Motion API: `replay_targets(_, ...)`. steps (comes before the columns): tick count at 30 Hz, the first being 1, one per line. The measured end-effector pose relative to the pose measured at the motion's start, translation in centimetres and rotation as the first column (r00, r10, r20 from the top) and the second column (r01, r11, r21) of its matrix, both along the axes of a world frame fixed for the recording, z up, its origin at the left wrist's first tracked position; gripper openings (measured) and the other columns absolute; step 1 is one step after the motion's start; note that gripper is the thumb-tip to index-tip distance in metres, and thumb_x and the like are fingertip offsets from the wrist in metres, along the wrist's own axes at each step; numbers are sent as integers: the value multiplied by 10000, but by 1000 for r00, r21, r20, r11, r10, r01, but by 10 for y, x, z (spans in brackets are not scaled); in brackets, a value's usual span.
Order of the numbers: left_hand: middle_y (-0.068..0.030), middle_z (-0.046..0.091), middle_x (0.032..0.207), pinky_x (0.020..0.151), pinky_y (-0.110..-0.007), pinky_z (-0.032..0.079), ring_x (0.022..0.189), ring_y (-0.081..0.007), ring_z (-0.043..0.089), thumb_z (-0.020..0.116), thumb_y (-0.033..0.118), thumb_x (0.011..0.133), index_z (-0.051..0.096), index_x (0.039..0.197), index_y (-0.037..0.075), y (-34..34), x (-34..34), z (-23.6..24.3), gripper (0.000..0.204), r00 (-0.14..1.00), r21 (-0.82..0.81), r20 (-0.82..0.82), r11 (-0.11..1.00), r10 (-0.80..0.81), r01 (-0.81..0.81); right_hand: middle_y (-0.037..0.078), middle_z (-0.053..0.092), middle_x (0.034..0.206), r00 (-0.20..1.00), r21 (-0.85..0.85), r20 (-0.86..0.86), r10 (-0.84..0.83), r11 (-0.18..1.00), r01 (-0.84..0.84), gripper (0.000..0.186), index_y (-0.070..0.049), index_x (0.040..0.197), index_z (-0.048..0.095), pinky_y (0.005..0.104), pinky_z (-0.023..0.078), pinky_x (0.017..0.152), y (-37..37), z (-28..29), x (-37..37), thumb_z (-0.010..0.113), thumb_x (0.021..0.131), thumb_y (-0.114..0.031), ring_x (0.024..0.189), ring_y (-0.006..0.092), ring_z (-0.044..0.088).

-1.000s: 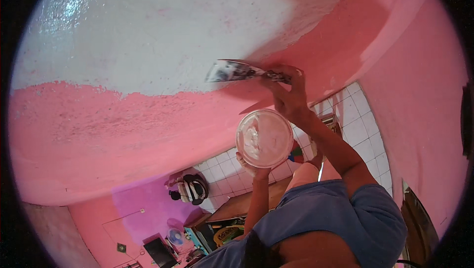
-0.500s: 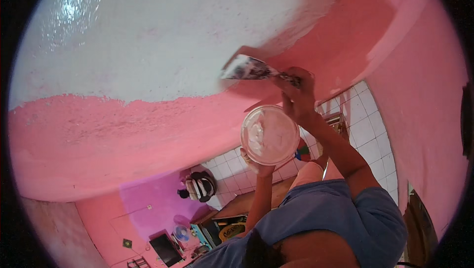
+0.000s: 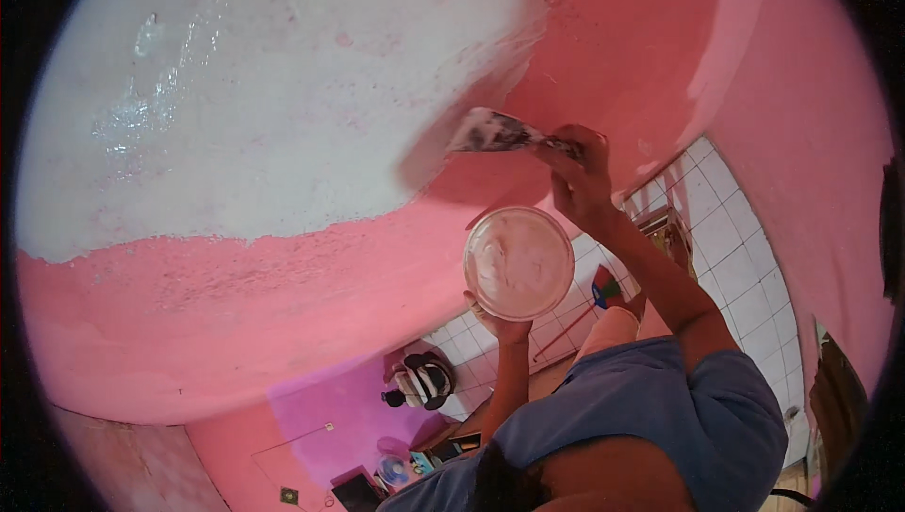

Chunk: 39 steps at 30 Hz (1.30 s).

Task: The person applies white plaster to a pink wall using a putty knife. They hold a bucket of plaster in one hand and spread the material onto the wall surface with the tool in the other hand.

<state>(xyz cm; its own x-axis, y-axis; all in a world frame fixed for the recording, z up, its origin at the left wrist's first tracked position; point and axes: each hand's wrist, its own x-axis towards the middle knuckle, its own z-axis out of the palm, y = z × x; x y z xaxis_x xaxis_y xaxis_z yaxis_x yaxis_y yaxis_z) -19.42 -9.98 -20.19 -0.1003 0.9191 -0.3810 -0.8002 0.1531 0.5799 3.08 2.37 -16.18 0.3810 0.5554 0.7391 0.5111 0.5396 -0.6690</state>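
My right hand (image 3: 583,173) grips the handle of a putty knife (image 3: 495,130), whose wide blade is smeared with white. The blade points left, in front of the wall, and its shadow falls beside it. Below the knife, my left hand (image 3: 500,323) supports a round clear tub (image 3: 518,262) from underneath. Pale, creamy paste sits in the tub, heaped toward its left side. Ahead, the wall bears a large white coated area (image 3: 236,116) with a wet shine at the upper left. Bare pink wall (image 3: 236,286) borders it below and to the right.
White floor tiles (image 3: 726,220) lie below, near the wall's foot. A broom (image 3: 603,286) with a multicoloured head and a small wooden item (image 3: 669,234) are by my legs. Farther off are a black-and-white bundle (image 3: 421,380) and a blue fan (image 3: 391,470).
My view has shifted, so the room sits lower and farther right. The putty knife has moved slightly right, and its shadow now spreads farther from the blade. Both hands keep their holds.
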Motion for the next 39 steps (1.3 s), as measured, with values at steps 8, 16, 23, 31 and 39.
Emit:
replay_targets(8, -111, 266, 1448, 1057, -540, 253, 1295, -329, 293, 538, 593, 794, 265, 1403, 150, 0, 10, 15, 801, 994, -2, -81, 997, -75, 75, 121, 507, 1044, 999, 46, 53, 9, 999, -11, 418, -117, 1039, 622, 394, 388, 790, 23, 17, 17, 579, 667, 68, 947, 275, 490)
replay_targets(16, -91, 285, 1440, 1063, -511, 257, 1295, -316, 291, 450, 624, 831, 290, 1391, 149, -1, -1, 6, 752, 988, 27, 58, 990, -143, 141, 126, 506, 1067, 992, -41, -47, -114, 993, 112, 406, -103, 1030, 626, 380, 393, 808, -1, -12, 29, 556, 680, 91, 948, 292, 496)
replay_targets(23, -91, 281, 1441, 1059, -513, 264, 1294, -314, 296, 454, 618, 832, 286, 1393, 145, 2, 11, 20, 753, 985, 21, -105, 990, -139, 142, 120, 504, 1075, 992, 127, 128, 5, 992, -21, 428, -138, 1024, 648, 372, 390, 828, 2, 51, 15, 590, 650, 63, 983, 282, 493)
replay_targets(31, -97, 280, 1439, 1040, -531, 286, 1288, -323, 303, 409, 625, 847, 276, 1398, 149, 0, 10, 23, 740, 978, -23, -151, 989, -147, 145, 127, 514, 1088, 993, -25, 106, -60, 998, 63, 449, -125, 1020, 641, 377, 386, 849, 4, 6, 42, 566, 643, 107, 987, 294, 494)
replay_targets(39, -121, 256, 1443, 1010, -587, 295, 1281, -366, 299, 434, 634, 814, 264, 1404, 151, 0, -7, 8, 781, 971, -57, 153, 979, -185, 196, 41, 520, 1111, 927, 109, 372, -53, 994, 13, 423, -198, 1067, 630, 380, 383, 849, 0, 47, 58, 658, 677, -36, 979, 238, 498)
